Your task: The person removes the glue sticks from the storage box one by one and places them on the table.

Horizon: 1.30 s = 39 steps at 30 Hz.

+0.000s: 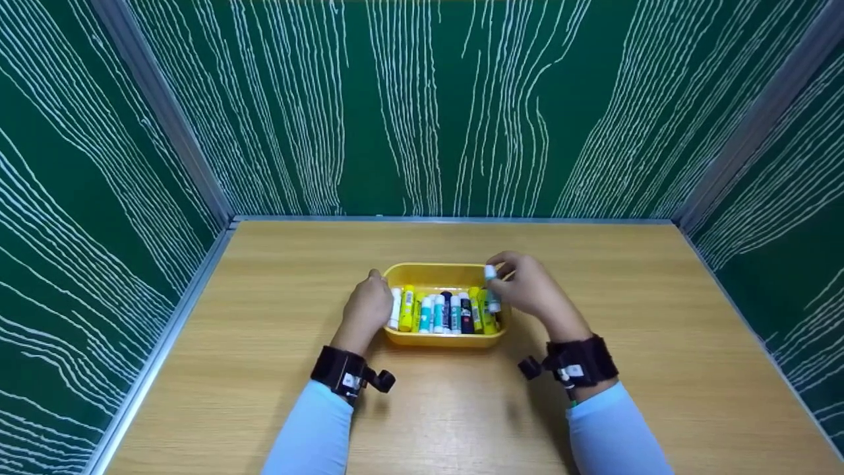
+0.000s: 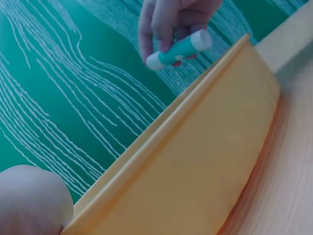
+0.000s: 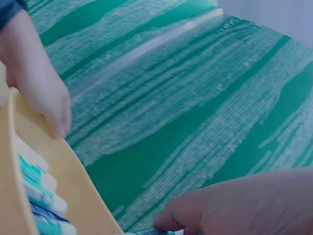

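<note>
A yellow plastic container (image 1: 442,340) sits on the table, with a row of glue sticks (image 1: 440,313) in white, yellow, teal and dark colours lying side by side inside. My left hand (image 1: 369,303) grips the container's left end, its thumb (image 2: 34,200) at the rim in the left wrist view. Over the right end, my right hand (image 1: 531,287) pinches a teal glue stick with white ends (image 2: 181,50), held above the rim in the left wrist view. In the right wrist view only a sliver of that stick shows below the fingers.
Light wood table (image 1: 264,382) surrounds the container. Green panels with white wavy lines (image 1: 402,112) stand at the back and both sides, joined by grey metal posts (image 1: 165,112). Each wrist wears a black band (image 1: 580,361) with a small camera.
</note>
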Tool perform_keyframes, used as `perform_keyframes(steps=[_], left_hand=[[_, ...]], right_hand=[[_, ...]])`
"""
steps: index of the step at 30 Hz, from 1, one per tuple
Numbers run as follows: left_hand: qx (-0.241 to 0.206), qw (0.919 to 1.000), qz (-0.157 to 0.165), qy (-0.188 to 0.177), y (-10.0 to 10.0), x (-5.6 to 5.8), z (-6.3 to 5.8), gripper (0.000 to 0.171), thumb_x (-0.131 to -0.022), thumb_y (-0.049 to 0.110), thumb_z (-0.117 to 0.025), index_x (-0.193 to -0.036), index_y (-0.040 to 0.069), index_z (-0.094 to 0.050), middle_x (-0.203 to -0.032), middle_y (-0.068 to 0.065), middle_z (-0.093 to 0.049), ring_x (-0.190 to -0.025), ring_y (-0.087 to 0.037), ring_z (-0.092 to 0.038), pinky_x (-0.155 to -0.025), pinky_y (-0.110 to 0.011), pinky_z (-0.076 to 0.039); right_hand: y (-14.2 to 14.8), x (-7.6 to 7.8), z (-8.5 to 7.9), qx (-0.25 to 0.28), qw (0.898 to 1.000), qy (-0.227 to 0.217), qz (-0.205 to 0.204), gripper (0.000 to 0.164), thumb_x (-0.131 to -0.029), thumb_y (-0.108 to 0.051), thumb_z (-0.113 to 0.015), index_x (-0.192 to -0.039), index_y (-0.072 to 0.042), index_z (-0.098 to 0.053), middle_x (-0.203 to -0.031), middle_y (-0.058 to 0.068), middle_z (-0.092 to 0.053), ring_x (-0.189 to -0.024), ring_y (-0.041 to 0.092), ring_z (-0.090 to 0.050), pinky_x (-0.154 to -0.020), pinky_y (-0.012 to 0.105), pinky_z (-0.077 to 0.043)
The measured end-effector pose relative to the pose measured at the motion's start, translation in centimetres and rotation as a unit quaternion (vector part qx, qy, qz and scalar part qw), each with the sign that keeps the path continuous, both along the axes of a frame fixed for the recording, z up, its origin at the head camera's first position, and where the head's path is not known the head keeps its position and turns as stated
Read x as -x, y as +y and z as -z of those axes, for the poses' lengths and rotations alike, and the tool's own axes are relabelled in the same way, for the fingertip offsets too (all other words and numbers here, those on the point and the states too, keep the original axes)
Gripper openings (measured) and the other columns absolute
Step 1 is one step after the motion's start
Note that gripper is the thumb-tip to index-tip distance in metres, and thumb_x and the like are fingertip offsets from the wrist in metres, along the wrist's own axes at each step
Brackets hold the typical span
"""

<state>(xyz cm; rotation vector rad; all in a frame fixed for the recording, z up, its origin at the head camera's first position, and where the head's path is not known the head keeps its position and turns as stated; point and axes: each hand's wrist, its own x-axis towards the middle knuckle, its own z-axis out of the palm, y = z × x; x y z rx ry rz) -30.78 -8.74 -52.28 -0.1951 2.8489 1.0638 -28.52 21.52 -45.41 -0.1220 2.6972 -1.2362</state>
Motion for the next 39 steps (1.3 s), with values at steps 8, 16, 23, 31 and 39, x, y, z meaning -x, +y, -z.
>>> perform_keyframes(steps=[8, 16, 23, 31, 39], left_hand=[[-0.006, 0.9998, -0.005, -0.019, -0.2, -0.1, 0.0, 0.051, -0.125, 0.029, -0.028, -0.16, -0.003, -0.049, -0.135, -0.023, -0.074, -0.113, -0.029, -0.073, -0.103, -0.048, -0.064], [0.016, 0.9999, 0.0, -0.005, -0.4, -0.2, 0.0, 0.05, -0.125, 0.029, -0.03, -0.158, -0.001, -0.052, -0.133, -0.024, -0.076, -0.114, -0.033, -0.076, -0.099, -0.051, -0.064], [0.008, 0.9997, -0.008, -0.022, -0.2, 0.0, -0.1, 0.053, -0.125, 0.031, -0.029, -0.165, 0.001, -0.047, -0.142, -0.023, -0.073, -0.117, -0.031, -0.074, -0.103, -0.049, -0.064], [-0.001, 0.9996, -0.009, -0.028, 0.1, 0.0, -0.2, 0.055, -0.125, 0.033, -0.028, -0.167, 0.001, -0.044, -0.144, -0.023, -0.072, -0.117, -0.03, -0.073, -0.104, -0.048, -0.063], [-0.014, 0.999, -0.013, -0.04, 0.1, 0.0, -0.4, 0.055, -0.126, 0.032, -0.028, -0.17, 0.003, -0.042, -0.148, -0.022, -0.07, -0.119, -0.029, -0.072, -0.107, -0.047, -0.063]], right_hand=[[3.6, 0.2, -0.2, 0.005, 0.999, -0.026, 0.02, 0.044, -0.11, -0.015, -0.068, -0.151, 0.001, -0.062, -0.139, 0.029, -0.066, -0.106, 0.031, -0.072, -0.091, 0.04, -0.067], [5.6, 1.1, 1.7, -0.005, 0.998, -0.057, 0.021, 0.044, -0.107, -0.017, -0.071, -0.146, 0.001, -0.064, -0.127, 0.025, -0.069, -0.099, 0.028, -0.073, -0.09, 0.043, -0.066], [5.3, 2.0, 4.2, -0.017, 0.995, -0.098, 0.007, 0.038, -0.106, -0.018, -0.074, -0.141, -0.004, -0.07, -0.123, 0.02, -0.071, -0.101, 0.032, -0.073, -0.088, 0.042, -0.065], [4.7, 2.3, 5.6, -0.015, 0.994, -0.105, -0.006, 0.038, -0.103, -0.015, -0.073, -0.14, -0.003, -0.071, -0.117, 0.019, -0.074, -0.091, 0.028, -0.076, -0.082, 0.037, -0.066], [4.3, 2.3, 5.9, -0.031, 0.994, -0.103, -0.02, 0.033, -0.111, -0.013, -0.065, -0.141, -0.003, -0.071, -0.117, 0.019, -0.077, -0.093, 0.027, -0.075, -0.083, 0.036, -0.065]])
